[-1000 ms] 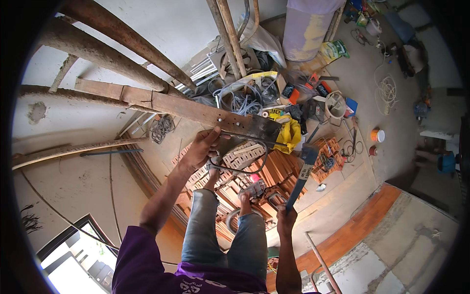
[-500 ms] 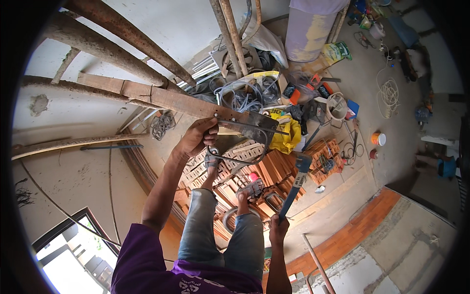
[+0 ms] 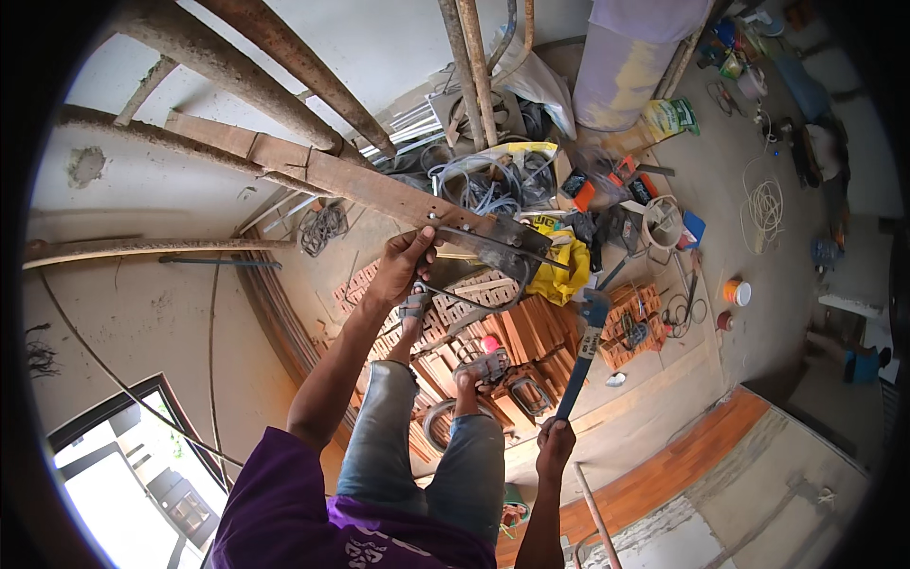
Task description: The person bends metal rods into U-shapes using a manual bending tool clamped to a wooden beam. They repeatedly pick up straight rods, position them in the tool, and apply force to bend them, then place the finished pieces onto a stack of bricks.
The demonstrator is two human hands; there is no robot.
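Note:
My left hand (image 3: 406, 267) is closed on a thin dark metal rod (image 3: 474, 304) bent into an open loop. One straight length of the rod lies along a wooden plank (image 3: 351, 182), over a dark metal plate (image 3: 507, 245) fixed at the plank's end. Small bolt or nail heads show in the wood beside my fingertips. My right hand (image 3: 555, 444), lower and to the right, grips a long blue bar tool (image 3: 575, 379). The tool's thick head points up and away from me, apart from the rod and the plate.
Below me are stacked orange bricks (image 3: 545, 332) around my sandalled feet. Rusty poles (image 3: 232, 76) cross at the upper left. Beyond the plank lie a yellow bag (image 3: 561, 273), coiled hoses (image 3: 483, 180) and a bucket (image 3: 662, 223). A wooden floor strip (image 3: 664, 484) runs at the lower right.
The whole view has shifted a little, so most things appear farther right and lower. Both hands keep their hold; the blue bar tool's head appears slightly higher.

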